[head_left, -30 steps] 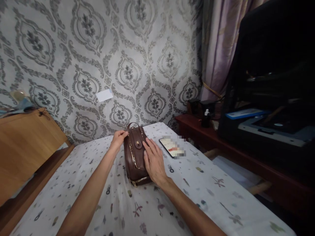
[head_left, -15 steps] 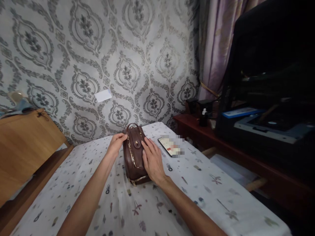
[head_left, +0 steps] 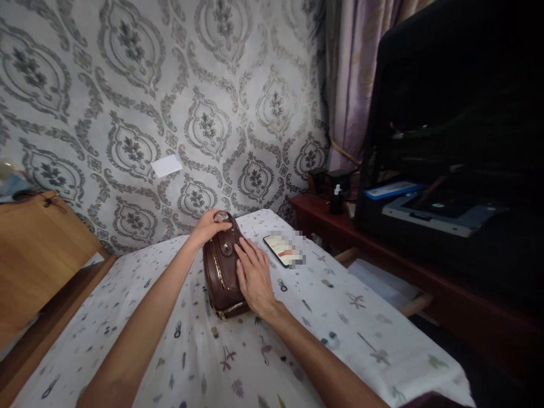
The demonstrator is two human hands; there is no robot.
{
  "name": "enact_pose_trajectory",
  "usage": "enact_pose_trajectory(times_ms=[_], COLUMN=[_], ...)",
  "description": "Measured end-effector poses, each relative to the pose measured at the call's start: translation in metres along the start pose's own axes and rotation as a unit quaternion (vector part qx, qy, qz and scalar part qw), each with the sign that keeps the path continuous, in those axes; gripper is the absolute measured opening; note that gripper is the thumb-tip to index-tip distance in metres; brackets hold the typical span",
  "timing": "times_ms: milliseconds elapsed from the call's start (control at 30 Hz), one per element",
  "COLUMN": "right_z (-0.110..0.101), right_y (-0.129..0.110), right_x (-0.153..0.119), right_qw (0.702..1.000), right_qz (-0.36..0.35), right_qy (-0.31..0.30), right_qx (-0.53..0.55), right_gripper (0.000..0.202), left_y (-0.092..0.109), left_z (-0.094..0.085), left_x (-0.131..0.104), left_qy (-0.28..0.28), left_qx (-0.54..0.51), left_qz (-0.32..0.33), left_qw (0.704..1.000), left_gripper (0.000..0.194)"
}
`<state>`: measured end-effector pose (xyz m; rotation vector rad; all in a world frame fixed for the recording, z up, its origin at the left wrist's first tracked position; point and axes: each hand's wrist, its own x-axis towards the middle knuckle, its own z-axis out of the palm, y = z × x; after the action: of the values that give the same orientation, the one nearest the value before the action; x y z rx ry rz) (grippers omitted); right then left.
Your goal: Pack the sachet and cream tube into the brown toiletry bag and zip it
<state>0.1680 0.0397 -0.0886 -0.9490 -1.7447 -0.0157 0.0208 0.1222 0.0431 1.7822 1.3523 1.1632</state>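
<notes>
A dark brown leather handbag with gold zips, a round gold clasp and a top handle lies on the patterned bedsheet. My left hand grips the bag's far end beside the handle, thumb across the top near the end of the right-hand zip. Its other fingers are partly hidden behind the bag, so I cannot tell if a zip pull is between them. My right hand lies flat along the bag's right side, fingers stretched out. To the right of that hand lies a phone with its screen lit, partly blurred.
The white printed sheet covers the surface under the bag. A red-brown desk stands at the right with a small dark bottle and a large black casing. A wooden panel is at the left, before the patterned wall.
My left hand has moved from the left zip's far end over to the handle and the top of the bag. My right hand stays on the bag's side. The view has turned slightly right.
</notes>
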Motion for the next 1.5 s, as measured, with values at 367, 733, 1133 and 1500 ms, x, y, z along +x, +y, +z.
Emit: enact_pose_trajectory(times_ms=[367,733,1133,1500], right_z=[0.000,-0.010,-0.007,-0.007], right_y=[0.001,-0.005,-0.002,-0.001], right_x=[0.001,0.009,0.006,-0.003], right_qw=[1.000,1.000,1.000,0.999], right_qz=[-0.003,0.011,0.016,-0.030], right_qy=[0.004,-0.016,-0.007,0.037], right_qx=[0.000,-0.005,0.010,0.004], right_gripper=[0.046,0.039,0.041,0.034], left_y=[0.002,-0.004,0.010,-0.003], left_z=[0.013,0.016,0.016,-0.019], left_x=[-0.001,-0.011,-0.034,-0.044], left_qy=[0.005,0.045,-0.022,-0.008], left_qx=[0.057,0.085,0.069,0.067], left_qz=[0.034,0.072,0.068,0.032], left_qw=[0.998,0.993,0.995,0.997], left_gripper=[0.026,0.018,0.020,0.031])
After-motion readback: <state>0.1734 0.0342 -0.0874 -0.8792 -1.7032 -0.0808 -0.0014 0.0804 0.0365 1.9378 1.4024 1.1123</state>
